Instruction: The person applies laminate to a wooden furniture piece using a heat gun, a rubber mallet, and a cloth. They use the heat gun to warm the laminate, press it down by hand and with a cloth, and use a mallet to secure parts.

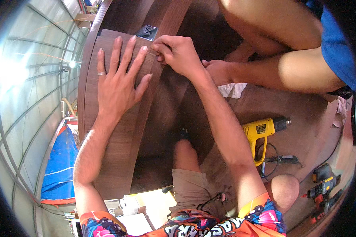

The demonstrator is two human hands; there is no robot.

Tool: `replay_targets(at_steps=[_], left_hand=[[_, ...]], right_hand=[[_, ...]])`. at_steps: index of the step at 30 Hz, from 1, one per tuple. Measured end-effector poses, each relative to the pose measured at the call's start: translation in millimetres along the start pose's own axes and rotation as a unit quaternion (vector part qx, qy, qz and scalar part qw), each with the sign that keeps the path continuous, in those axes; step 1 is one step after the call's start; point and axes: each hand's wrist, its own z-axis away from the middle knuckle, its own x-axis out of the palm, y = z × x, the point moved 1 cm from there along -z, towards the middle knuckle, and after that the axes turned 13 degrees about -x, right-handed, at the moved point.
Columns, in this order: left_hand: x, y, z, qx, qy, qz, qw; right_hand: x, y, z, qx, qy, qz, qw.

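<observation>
My left hand (120, 81) lies flat with fingers spread on a brown wood-grain panel (116, 158), a ring on one finger. Just right of its fingertips, my right hand (182, 55) is closed in a pinch at the panel's edge. Whatever sits between those fingertips is too small or hidden to name. Beyond both hands, a shiny metal piece with dark cut-outs (148, 32) rests by the panel's far end. Close to my right wrist is another person's hand (218, 72), its fingers partly hidden.
A yellow heat gun (260, 129) lies right of my right forearm, beside a black corded tool (283, 159). Cordless drills (323, 185) lie at the far right. A white cloth (232, 90) is under the other person's arm. A blue tarp (61, 166) hangs at left.
</observation>
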Motion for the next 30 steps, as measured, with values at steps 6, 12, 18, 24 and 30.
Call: replay_targets(at_steps=[6, 12, 18, 24, 30], left_hand=[[8, 1, 1, 0.003, 0.022, 0.001, 1.0], [2, 2, -1, -0.002, 0.022, 0.002, 1.0], [-2, 0, 1, 0.007, 0.015, 0.022, 1.0], [2, -7, 25, -0.02, 0.03, 0.051, 0.998], [-1, -30, 102, -0.146, 0.004, 0.087, 0.985]], right_hand=[[14, -3, 11, 0.003, 0.057, -0.016, 0.998], [21, 2, 15, 0.003, 0.067, 0.037, 0.997], [19, -24, 24, 0.043, 0.092, 0.105, 0.989], [10, -69, 103, 0.123, -0.013, 0.221, 0.967], [-67, -87, 240, 0.399, -0.048, 0.435, 0.806]])
